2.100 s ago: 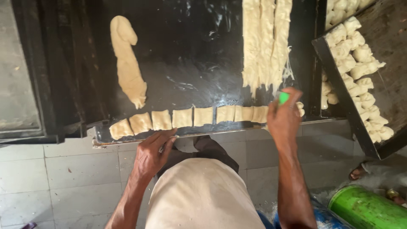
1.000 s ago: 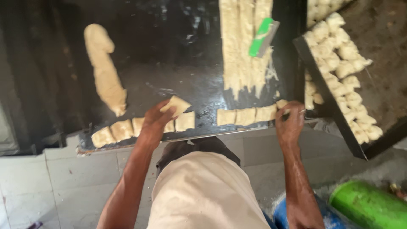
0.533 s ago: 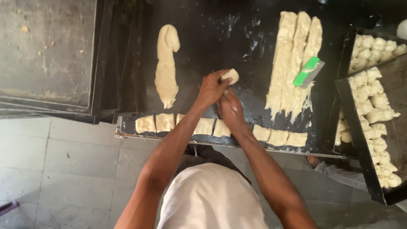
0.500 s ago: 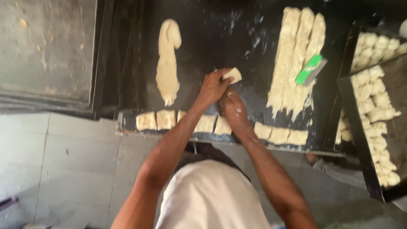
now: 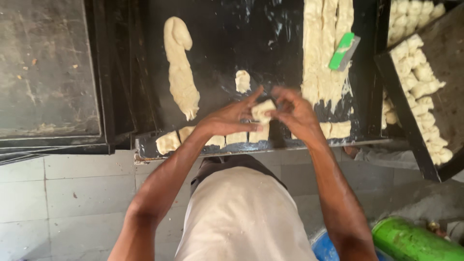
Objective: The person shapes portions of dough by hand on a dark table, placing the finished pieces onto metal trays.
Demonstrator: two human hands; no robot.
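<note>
Above the near edge of the dark counter (image 5: 217, 43), the left hand (image 5: 227, 118) and right hand (image 5: 295, 111) pinch one dough piece (image 5: 263, 110) between their fingertips. Cut dough squares (image 5: 168, 142) line that edge; farther back lie a small shaped dough lump (image 5: 242, 80) and a green scraper (image 5: 344, 50).

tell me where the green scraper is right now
In the head view the green scraper lies at upper right, on the dough strips on the dark table, beyond the right hand.

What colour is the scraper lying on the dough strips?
Green scraper, seen best in the head view.
</note>
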